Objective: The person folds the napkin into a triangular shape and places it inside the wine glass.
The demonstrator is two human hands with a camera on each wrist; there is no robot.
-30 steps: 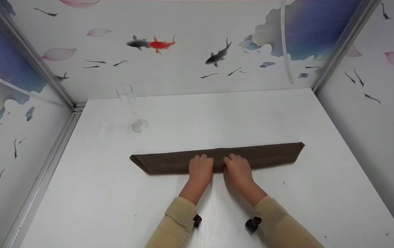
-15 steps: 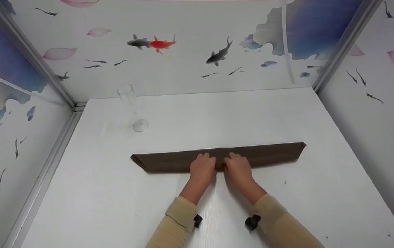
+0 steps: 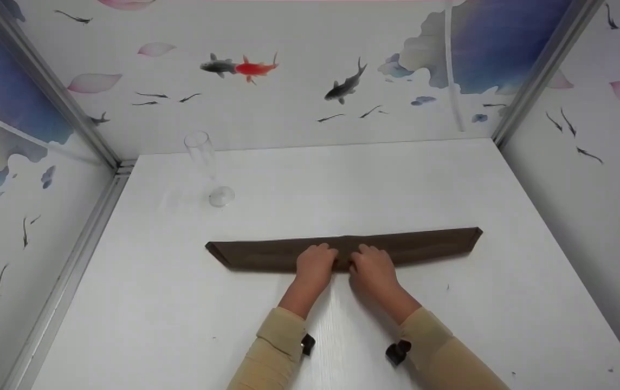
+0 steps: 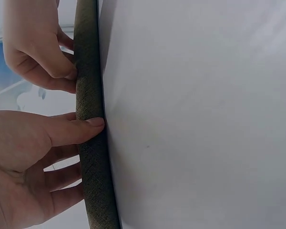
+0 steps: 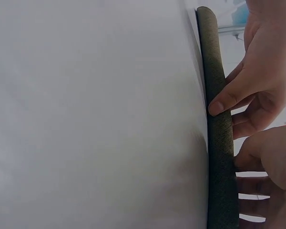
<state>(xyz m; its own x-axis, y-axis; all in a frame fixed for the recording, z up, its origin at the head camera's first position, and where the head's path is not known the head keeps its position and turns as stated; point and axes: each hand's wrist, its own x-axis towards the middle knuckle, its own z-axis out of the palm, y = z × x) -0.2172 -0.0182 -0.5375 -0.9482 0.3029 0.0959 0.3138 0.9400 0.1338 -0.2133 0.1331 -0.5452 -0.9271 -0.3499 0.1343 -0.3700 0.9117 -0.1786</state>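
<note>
A folded dark brown cloth (image 3: pixel 266 254) lies crosswise on the white table in the head view, long and narrow with slanted ends. My left hand (image 3: pixel 315 265) grips its near edge just left of the middle. In the left wrist view, the left thumb (image 4: pixel 93 122) lies over the rounded fold, with the other fingers on the far side. Close beside it, my right hand (image 3: pixel 373 268) pinches the same edge just right of the middle. The right wrist view shows the cloth (image 5: pixel 217 62) between both hands; the right fingertips are partly hidden behind it.
A tall clear glass (image 3: pixel 201 157) with a round foot stands at the back left of the table (image 3: pixel 142 303). White panels printed with fish and petals close off the back (image 3: pixel 299 108) and both sides. A small black camera sits at each wrist.
Over the last half second, the left hand has shifted slightly left. The cloth's middle and right end have come a little nearer to me. Both hands keep their hold.
</note>
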